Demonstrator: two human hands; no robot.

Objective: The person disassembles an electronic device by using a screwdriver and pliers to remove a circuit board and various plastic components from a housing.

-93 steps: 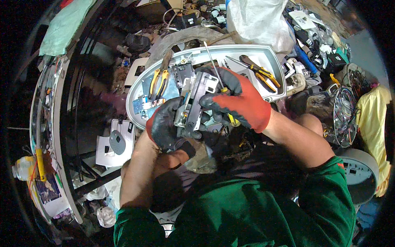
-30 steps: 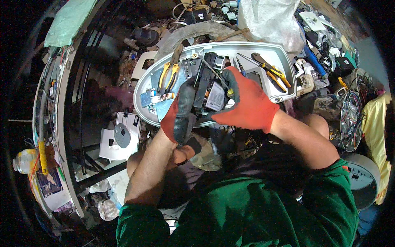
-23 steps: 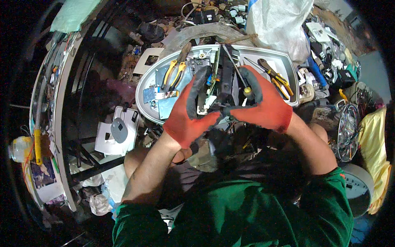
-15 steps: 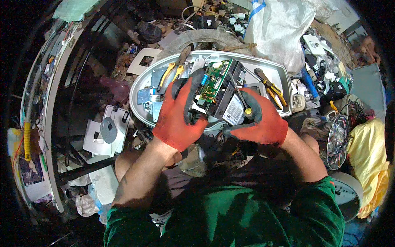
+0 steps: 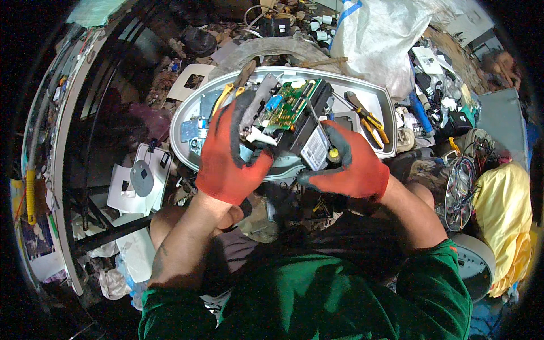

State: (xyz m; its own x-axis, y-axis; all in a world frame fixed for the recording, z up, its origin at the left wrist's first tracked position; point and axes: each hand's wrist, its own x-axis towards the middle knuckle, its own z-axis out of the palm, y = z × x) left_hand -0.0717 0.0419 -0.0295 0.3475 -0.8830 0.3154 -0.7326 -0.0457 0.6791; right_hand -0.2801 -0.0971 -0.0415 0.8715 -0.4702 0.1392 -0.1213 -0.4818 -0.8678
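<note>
A black electronic unit [image 5: 302, 135] with a green circuit board [image 5: 293, 106] on its top and a pale printed label on its side is tilted over a grey-white oval casing [image 5: 176, 127]. My left hand [image 5: 231, 153], in a red glove with dark palm, curves round the board's left side, beside a white piece [image 5: 260, 136]. Part of its grip is hidden. My right hand [image 5: 362, 161], gloved alike, closes round a thin screwdriver [image 5: 333, 153] with a yellow end. Its shaft runs up along the unit's right side; my right thumb lies by the label.
Inside the casing, yellow-black pliers [image 5: 371, 120] lie at the right and yellow-handled cutters [image 5: 224, 97] at the left. A white sack [image 5: 374, 48] stands behind. Electronic scrap [image 5: 436, 85] heaps up at the right, by a yellow sack [image 5: 501, 209]. A metal frame [image 5: 68, 170] borders the left.
My left hand has shifted a little left, showing more of the white piece beside the board. The board is tilted slightly differently. The screwdriver stays in my right hand; the whole view has slid slightly.
</note>
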